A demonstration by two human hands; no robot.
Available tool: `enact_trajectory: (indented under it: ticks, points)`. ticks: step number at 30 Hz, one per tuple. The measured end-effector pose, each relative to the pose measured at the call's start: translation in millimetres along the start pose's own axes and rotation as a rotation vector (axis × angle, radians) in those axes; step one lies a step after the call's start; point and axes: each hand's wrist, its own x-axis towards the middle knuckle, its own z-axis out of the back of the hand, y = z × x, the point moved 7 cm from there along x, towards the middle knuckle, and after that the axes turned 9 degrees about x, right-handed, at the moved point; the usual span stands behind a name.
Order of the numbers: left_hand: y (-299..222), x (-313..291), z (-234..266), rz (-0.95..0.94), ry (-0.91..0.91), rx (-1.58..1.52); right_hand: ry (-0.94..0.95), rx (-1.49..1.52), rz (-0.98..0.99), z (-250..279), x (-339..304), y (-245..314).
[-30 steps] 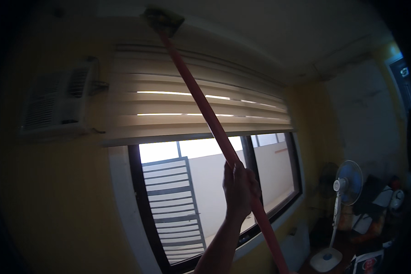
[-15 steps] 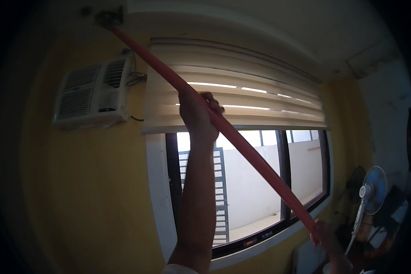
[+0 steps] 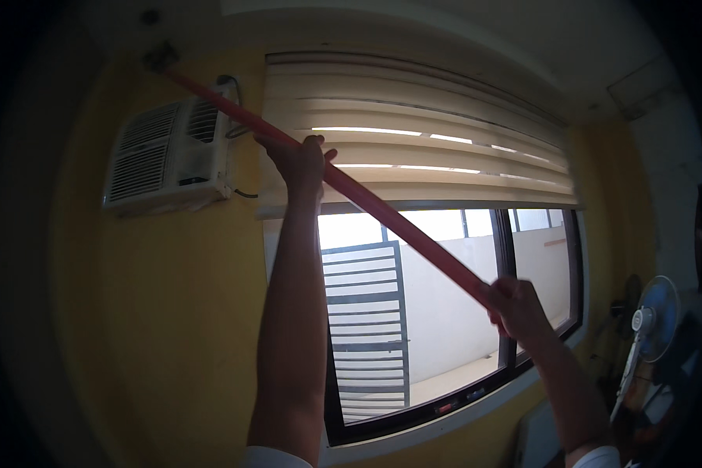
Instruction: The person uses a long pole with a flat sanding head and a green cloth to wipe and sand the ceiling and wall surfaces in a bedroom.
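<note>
A long red pole (image 3: 398,226) slants across the view, its upper end at the far left and its lower end at the right. At its upper tip is a small dark head (image 3: 160,58), blurred, close to where the yellow wall meets the ceiling; whether it touches cannot be made out. My left hand (image 3: 298,162) is raised and wraps the pole around its middle, in front of the blind. Lower and to the right, my right hand (image 3: 516,310) grips the pole's bottom end, in front of the window.
A white window air conditioner (image 3: 168,152) juts from the yellow wall (image 3: 164,312) just below the pole's head. Behind the pole hangs a striped roller blind (image 3: 444,117) over a dark-framed sliding window (image 3: 444,312). A white stand fan (image 3: 654,318) stands at the right.
My right hand has risen and moved left with the pole's lower end. My left hand and the pole's dark head have shifted left, the head also slightly lower.
</note>
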Motion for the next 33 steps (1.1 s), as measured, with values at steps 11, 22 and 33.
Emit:
enact_trajectory:
  ticks: [11, 22, 33]
  points:
    - [1, 92, -15, -0.041, 0.157, 0.040, 0.259, 0.138, -0.220, -40, 28, 45]
    - [12, 73, -56, -0.014, 0.185, 0.012, 0.245, 0.190, -0.317, 3, -3, 23]
    - [-41, -34, -176, -0.062, 0.171, 0.557, 0.030, 0.139, -0.319, 126, -55, 14]
